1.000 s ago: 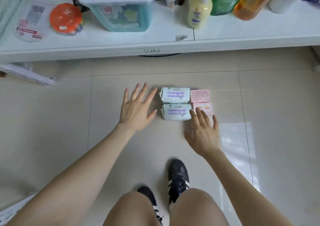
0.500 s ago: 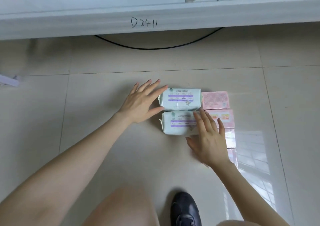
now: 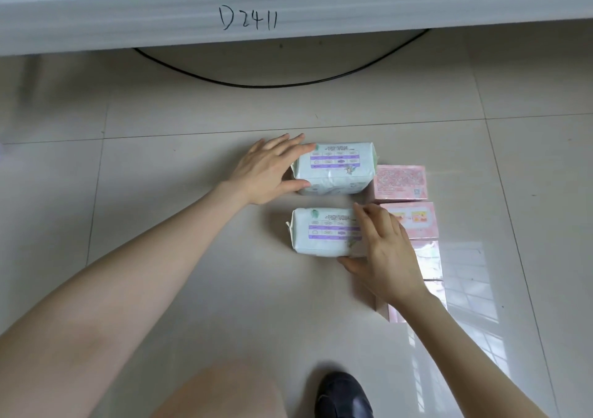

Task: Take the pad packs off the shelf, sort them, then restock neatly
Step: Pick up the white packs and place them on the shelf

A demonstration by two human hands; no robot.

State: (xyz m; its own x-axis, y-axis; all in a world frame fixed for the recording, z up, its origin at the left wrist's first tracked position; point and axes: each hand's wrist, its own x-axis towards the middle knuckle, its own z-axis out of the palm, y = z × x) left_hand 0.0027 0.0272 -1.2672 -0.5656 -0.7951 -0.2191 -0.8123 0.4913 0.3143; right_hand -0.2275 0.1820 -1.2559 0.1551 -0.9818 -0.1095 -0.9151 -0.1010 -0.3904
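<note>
The nearer white pack (image 3: 337, 169) and the farther white pack (image 3: 321, 233) lie on the floor before the shelf (image 3: 288, 0), long axes parallel to its front edge, a gap between them. The left hand (image 3: 266, 170) clamps the nearer one's left end; the right hand (image 3: 385, 251) clamps the farther one's right end. The pink packs (image 3: 401, 182) sit just beside them on the right. Open tile runs up to the shelf.

Left hand (image 3: 266, 170) now gripping far white pack (image 3: 340, 167), right hand (image 3: 385, 251) gripping near white pack (image 3: 324, 231), packs pulled apart
</note>
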